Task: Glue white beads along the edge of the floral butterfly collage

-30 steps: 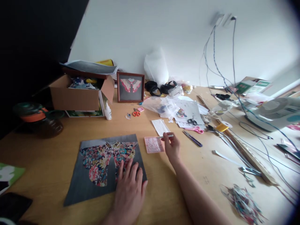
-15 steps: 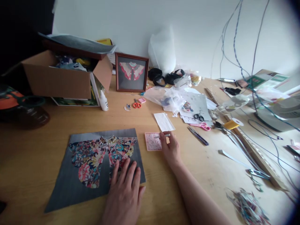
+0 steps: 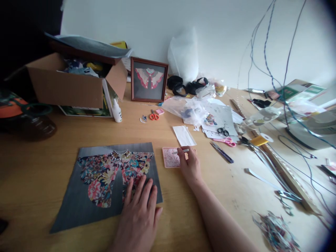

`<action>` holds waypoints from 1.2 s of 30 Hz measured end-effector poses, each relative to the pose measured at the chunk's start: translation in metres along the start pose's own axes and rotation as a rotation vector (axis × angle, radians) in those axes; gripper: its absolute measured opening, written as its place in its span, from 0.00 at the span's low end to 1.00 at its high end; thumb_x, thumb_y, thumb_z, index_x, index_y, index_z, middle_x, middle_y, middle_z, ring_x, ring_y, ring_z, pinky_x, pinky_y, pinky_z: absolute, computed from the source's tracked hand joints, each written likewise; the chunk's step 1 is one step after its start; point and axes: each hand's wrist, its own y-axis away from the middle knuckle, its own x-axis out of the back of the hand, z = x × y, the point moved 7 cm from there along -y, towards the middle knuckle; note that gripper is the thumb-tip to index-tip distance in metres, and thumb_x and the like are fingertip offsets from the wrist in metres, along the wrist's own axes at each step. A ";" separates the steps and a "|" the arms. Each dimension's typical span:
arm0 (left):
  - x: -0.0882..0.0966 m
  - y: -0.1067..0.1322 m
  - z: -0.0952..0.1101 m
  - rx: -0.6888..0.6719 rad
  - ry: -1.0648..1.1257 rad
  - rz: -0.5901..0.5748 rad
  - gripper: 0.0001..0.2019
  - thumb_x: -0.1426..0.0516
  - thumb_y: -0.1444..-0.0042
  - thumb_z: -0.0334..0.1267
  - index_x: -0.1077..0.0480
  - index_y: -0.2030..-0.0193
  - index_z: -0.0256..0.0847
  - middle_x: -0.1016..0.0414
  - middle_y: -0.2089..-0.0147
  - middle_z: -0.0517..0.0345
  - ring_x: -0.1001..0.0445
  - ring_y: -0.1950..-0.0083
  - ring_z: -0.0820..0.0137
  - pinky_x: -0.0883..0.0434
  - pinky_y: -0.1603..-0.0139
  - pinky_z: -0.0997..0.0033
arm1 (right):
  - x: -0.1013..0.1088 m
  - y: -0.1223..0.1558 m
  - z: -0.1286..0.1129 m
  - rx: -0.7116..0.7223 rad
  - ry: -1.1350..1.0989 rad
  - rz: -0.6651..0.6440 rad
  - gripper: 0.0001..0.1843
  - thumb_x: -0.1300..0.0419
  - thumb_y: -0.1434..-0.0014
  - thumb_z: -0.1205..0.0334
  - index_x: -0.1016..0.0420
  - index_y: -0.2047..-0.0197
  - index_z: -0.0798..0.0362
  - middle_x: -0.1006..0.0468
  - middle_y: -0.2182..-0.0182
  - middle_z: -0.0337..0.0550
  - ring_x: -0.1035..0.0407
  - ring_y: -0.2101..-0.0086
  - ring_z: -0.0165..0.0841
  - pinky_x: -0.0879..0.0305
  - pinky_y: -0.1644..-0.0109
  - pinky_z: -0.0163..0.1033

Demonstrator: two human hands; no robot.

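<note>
A grey sheet (image 3: 78, 206) bearing a floral, bead-edged collar shape (image 3: 110, 171) lies on the wooden table (image 3: 39, 164). My left hand (image 3: 140, 213) rests flat on the sheet's lower right corner, fingers stretched out. My right hand (image 3: 190, 166) pinches a thin white pen-like tool (image 3: 181, 151), its tip over a small pink tray (image 3: 170, 157) just right of the sheet.
An open cardboard box (image 3: 65, 84), a glue bottle (image 3: 117, 112) and a framed collar picture (image 3: 148, 79) stand at the back. Scissors (image 3: 153, 116), plastic bags, papers, pink scissors (image 3: 224, 141), a knife and cables clutter the right. Paper scraps (image 3: 275, 232) lie at the near right.
The view tilted down and shifted, so everything sits lower and nearer. My right hand moved the tool a little left over the pink tray. My left hand stays on the sheet.
</note>
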 end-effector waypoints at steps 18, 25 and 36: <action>0.000 0.000 0.001 0.012 -0.005 0.005 0.15 0.50 0.37 0.38 0.29 0.48 0.38 0.29 0.40 0.52 0.39 0.35 0.56 0.48 0.34 0.47 | -0.002 0.000 -0.002 -0.006 0.013 -0.020 0.15 0.50 0.33 0.50 0.33 0.67 0.50 0.25 0.74 0.42 0.33 0.69 0.37 0.40 0.59 0.42; 0.001 0.000 0.001 0.002 -0.014 0.002 0.15 0.50 0.38 0.37 0.29 0.48 0.37 0.30 0.40 0.51 0.39 0.35 0.56 0.45 0.35 0.45 | -0.001 0.001 -0.001 -0.028 0.012 -0.008 0.16 0.50 0.34 0.49 0.33 0.67 0.49 0.23 0.74 0.42 0.32 0.69 0.37 0.39 0.59 0.42; 0.002 0.000 0.002 0.001 -0.007 0.001 0.15 0.50 0.38 0.37 0.29 0.48 0.37 0.29 0.41 0.50 0.38 0.36 0.55 0.46 0.35 0.45 | -0.002 0.000 0.000 -0.020 0.006 -0.013 0.16 0.50 0.34 0.49 0.33 0.67 0.50 0.24 0.74 0.42 0.32 0.69 0.37 0.39 0.59 0.42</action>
